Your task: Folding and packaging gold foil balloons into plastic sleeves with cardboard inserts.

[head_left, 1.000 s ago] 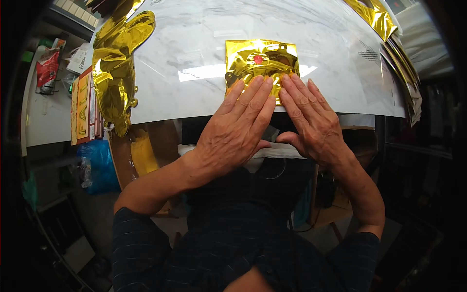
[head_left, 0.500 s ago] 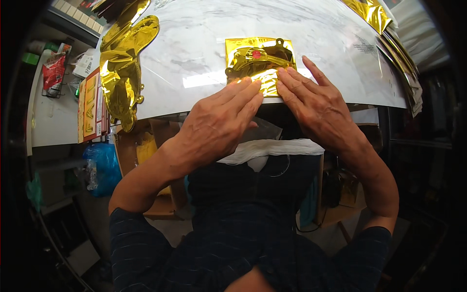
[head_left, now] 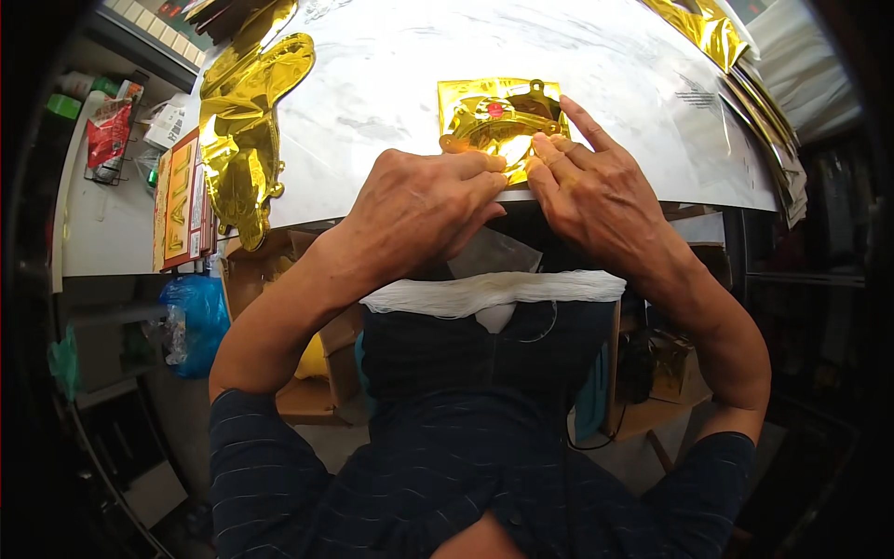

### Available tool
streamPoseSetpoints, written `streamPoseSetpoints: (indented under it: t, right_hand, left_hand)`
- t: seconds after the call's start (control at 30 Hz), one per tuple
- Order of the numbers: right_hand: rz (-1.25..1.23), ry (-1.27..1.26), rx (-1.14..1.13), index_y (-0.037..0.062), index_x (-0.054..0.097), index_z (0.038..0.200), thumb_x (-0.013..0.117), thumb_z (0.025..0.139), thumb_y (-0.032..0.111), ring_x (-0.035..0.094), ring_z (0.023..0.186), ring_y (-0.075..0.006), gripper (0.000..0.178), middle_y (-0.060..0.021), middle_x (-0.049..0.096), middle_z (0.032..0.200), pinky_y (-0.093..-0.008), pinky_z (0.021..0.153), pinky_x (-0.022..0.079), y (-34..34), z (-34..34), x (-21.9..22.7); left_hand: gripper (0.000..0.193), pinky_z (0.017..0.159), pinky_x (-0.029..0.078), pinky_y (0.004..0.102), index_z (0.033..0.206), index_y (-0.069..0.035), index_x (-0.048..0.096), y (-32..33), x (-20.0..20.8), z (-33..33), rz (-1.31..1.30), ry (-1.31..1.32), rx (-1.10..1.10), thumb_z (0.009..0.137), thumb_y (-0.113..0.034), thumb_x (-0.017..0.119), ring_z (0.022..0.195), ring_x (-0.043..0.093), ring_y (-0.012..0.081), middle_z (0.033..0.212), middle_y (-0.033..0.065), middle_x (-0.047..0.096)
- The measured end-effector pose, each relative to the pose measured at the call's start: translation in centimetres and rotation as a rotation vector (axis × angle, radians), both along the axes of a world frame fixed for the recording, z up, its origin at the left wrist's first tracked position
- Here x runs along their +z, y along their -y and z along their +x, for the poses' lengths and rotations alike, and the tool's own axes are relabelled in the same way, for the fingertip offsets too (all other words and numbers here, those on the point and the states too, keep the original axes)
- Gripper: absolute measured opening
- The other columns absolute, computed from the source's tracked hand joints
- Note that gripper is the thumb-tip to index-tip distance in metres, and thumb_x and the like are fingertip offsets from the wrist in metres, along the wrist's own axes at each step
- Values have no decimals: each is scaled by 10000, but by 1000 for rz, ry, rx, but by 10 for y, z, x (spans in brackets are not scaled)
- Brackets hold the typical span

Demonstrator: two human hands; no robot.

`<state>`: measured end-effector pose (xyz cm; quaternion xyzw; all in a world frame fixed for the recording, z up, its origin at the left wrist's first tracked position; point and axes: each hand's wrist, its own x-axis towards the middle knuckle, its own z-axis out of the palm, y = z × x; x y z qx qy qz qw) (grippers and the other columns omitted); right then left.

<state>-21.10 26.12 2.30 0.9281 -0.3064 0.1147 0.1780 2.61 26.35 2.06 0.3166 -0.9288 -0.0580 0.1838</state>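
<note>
A folded gold foil balloon (head_left: 506,117) lies flat near the front edge of the white table, with a small red round mark on it and a looped tab at its upper right. My left hand (head_left: 424,197) curls its fingers over the lower left part of the foil, its thumb low by the table edge. At the lower right, my right hand (head_left: 601,186) has bent fingers closed on the foil, while its little finger stretches out past the balloon's side. My fingertips and the near edge of the foil partly hide each other.
Larger gold foil balloons (head_left: 244,140) lie at the table's left, beside a printed card pack (head_left: 175,210). More flat gold foil packs (head_left: 759,116) pile up at the right edge. White thread (head_left: 494,291) rests across my lap. A blue bag (head_left: 196,321) and cardboard boxes (head_left: 321,396) sit below.
My fingers lay flatter on the foil before; now they are more bent, and my left fingers have curled in. The view has shifted slightly, so the table things appear a little farther right.
</note>
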Motion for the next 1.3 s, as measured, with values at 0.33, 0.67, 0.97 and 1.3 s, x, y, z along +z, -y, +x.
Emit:
streamPoseSetpoints:
  t: [0.33,0.67,0.97,1.3]
  right_hand:
    - [2,168,11,12,616,759,569,877,38,740,734,-276,130,-195,702,725,-521,1212,384,1,-3,10]
    - [205,82,-63,45,646,865,590,845,-19,724,716,-275,87,-121,657,686,-551,1242,331,-13,-6,54]
    - [1055,1250,-115,-40,548,1390,572,1086,359,742,991,-214,503,-177,747,1132,-317,881,600,-17,-31,76]
    - [1562,2079,45,-7,517,1436,516,1080,483,618,1270,-226,606,-122,634,1385,-392,1061,514,-102,0,-37]
  left_hand:
    - [192,656,575,358,1041,-106,740,5,3,-2,-161,-173,69,858,-142,789,799,736,242,948,79,756]
    - [166,640,565,396,981,-86,745,-3,41,-16,-223,19,8,833,-89,670,705,715,276,784,101,727]
    - [243,525,475,212,896,14,747,10,71,2,1211,-740,155,908,-216,825,591,618,62,746,43,716]
    - [277,549,440,210,945,34,742,-8,14,-15,1531,-894,257,926,-236,803,595,572,58,763,19,695]
